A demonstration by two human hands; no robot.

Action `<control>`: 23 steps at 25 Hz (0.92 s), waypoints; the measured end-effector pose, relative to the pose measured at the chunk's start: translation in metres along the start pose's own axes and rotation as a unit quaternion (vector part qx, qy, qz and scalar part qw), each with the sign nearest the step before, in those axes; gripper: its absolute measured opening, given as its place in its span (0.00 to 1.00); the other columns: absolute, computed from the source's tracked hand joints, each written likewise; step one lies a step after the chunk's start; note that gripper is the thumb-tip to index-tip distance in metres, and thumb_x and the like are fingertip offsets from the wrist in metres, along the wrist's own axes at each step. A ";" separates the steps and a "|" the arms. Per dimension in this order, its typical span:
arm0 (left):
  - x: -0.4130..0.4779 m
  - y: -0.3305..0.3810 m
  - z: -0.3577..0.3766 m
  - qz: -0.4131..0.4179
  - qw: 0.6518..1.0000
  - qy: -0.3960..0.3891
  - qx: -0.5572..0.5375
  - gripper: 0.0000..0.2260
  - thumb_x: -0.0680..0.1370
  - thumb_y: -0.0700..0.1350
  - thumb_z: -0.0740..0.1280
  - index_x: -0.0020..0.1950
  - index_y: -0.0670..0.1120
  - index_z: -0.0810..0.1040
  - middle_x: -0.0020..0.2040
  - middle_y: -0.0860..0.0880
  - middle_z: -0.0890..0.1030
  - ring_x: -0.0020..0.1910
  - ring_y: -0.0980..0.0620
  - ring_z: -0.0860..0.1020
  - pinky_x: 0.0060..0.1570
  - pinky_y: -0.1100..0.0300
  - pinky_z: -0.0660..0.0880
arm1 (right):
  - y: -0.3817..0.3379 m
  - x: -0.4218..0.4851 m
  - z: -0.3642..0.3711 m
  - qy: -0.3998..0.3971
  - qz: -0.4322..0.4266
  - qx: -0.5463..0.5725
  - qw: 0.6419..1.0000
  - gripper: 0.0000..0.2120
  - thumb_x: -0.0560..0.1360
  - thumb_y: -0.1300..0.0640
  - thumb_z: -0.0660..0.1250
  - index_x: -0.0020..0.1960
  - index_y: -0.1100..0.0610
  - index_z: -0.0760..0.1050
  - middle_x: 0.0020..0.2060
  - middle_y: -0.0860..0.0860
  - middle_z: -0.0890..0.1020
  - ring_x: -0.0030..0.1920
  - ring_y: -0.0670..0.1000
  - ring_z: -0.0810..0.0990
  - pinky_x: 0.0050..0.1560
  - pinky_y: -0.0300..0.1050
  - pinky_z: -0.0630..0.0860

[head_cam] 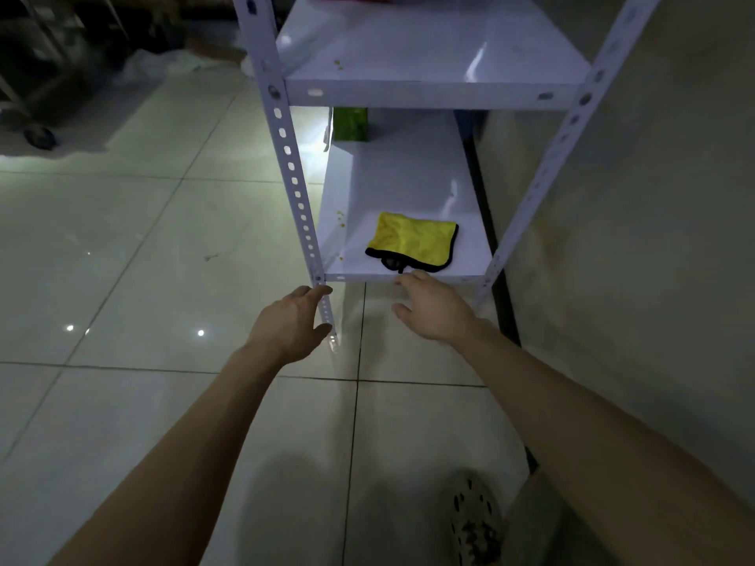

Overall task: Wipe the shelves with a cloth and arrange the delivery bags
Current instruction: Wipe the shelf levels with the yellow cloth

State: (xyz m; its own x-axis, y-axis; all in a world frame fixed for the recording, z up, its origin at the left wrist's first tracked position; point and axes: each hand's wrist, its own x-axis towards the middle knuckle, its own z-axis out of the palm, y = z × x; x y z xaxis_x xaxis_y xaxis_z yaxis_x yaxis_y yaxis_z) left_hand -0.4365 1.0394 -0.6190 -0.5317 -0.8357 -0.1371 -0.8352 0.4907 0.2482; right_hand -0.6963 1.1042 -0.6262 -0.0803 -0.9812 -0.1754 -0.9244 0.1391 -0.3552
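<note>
Yellow cloth [412,241], black-edged, lower shelf [351,243]: likely soft, light, limp; pinch near front hem; right hand [433,308] and left hand [288,320] both open, holding nothing.

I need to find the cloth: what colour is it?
Yellow with a black edge; the cloth lies on the lower shelf, seen in the head view.

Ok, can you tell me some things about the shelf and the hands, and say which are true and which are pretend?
1. The yellow cloth lies on the lower shelf. True.
2. The right hand grips the cloth. False: it is open at the shelf's front edge, holding nothing.
3. A green box stands at the back of that shelf. True.
4. The left hand holds a bag. False: it is open and empty, by the front post.
</note>
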 end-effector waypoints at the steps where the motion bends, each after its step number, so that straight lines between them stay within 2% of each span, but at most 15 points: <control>1: -0.012 0.003 -0.002 0.002 1.000 0.015 0.005 0.31 0.82 0.54 0.73 0.83 0.53 0.67 0.74 0.47 0.78 0.66 0.43 0.82 0.61 0.45 0.81 | -0.004 -0.010 0.000 0.011 -0.011 -0.005 1.000 0.27 0.83 0.49 0.66 0.80 0.56 0.68 0.76 0.57 0.70 0.71 0.60 0.75 0.65 0.52 0.76; 4: -0.053 0.019 -0.020 0.008 0.998 0.062 0.016 0.30 0.82 0.55 0.73 0.82 0.53 0.68 0.72 0.47 0.79 0.65 0.43 0.83 0.61 0.45 0.81 | -0.021 -0.049 -0.012 0.044 -0.031 -0.017 0.998 0.27 0.83 0.49 0.67 0.79 0.56 0.68 0.75 0.57 0.70 0.69 0.60 0.76 0.63 0.53 0.77; 7: -0.096 0.039 -0.045 0.019 0.997 0.068 0.028 0.30 0.82 0.56 0.73 0.82 0.53 0.68 0.72 0.47 0.79 0.65 0.43 0.82 0.61 0.45 0.81 | -0.035 -0.091 -0.025 0.052 -0.057 -0.015 0.997 0.27 0.82 0.48 0.68 0.78 0.56 0.69 0.74 0.57 0.71 0.69 0.60 0.76 0.63 0.52 0.76; 11: -0.117 0.050 -0.076 0.019 0.993 0.113 0.040 0.31 0.82 0.58 0.72 0.82 0.53 0.68 0.72 0.47 0.79 0.65 0.43 0.82 0.60 0.45 0.81 | -0.040 -0.112 -0.045 0.083 -0.068 0.005 0.994 0.30 0.82 0.47 0.68 0.81 0.53 0.67 0.75 0.54 0.71 0.69 0.57 0.76 0.62 0.49 0.75; 13: -0.122 0.046 -0.073 0.008 0.992 0.124 0.034 0.31 0.82 0.59 0.72 0.82 0.53 0.68 0.72 0.47 0.79 0.65 0.44 0.83 0.61 0.45 0.82 | -0.044 -0.106 -0.047 0.080 -0.077 -0.010 0.994 0.31 0.82 0.46 0.68 0.81 0.52 0.66 0.75 0.53 0.71 0.69 0.57 0.76 0.65 0.50 0.76; 17: -0.088 0.029 -0.049 -0.004 0.993 0.119 -0.021 0.31 0.82 0.59 0.72 0.83 0.51 0.68 0.74 0.47 0.78 0.67 0.44 0.81 0.64 0.45 0.81 | -0.037 -0.056 -0.028 0.087 -0.064 0.010 0.994 0.30 0.82 0.47 0.68 0.82 0.53 0.66 0.74 0.53 0.72 0.69 0.57 0.76 0.66 0.50 0.75; 19: -0.048 0.021 -0.044 -0.024 0.989 0.122 -0.083 0.34 0.82 0.58 0.73 0.83 0.49 0.67 0.75 0.46 0.77 0.69 0.44 0.80 0.66 0.45 0.79 | -0.025 -0.017 -0.012 0.081 -0.046 0.024 0.995 0.30 0.82 0.47 0.68 0.81 0.54 0.67 0.73 0.54 0.73 0.70 0.57 0.75 0.66 0.49 0.75; 21: 0.002 0.011 -0.047 -0.068 0.970 0.157 -0.172 0.37 0.80 0.57 0.76 0.84 0.47 0.65 0.76 0.45 0.76 0.72 0.43 0.79 0.68 0.45 0.78 | -0.008 0.029 0.003 0.070 -0.021 0.025 0.997 0.28 0.82 0.46 0.68 0.79 0.55 0.69 0.72 0.55 0.73 0.70 0.58 0.74 0.66 0.51 0.75; 23: 0.049 -0.002 -0.050 -0.126 0.936 0.202 -0.258 0.42 0.78 0.57 0.79 0.85 0.46 0.62 0.79 0.43 0.73 0.74 0.42 0.77 0.70 0.42 0.77 | 0.013 0.074 0.012 0.081 0.011 0.029 0.996 0.28 0.83 0.44 0.67 0.79 0.55 0.69 0.74 0.55 0.72 0.73 0.58 0.71 0.69 0.55 0.73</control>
State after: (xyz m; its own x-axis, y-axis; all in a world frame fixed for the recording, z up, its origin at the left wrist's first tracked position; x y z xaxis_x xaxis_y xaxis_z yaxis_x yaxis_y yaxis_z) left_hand -0.4542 0.9856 -0.5785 -0.1429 -0.9853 0.0941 -0.6931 0.1675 0.7011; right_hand -0.7101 1.0356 -0.6549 -0.1629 -0.9860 -0.0350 -0.8991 0.1630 -0.4064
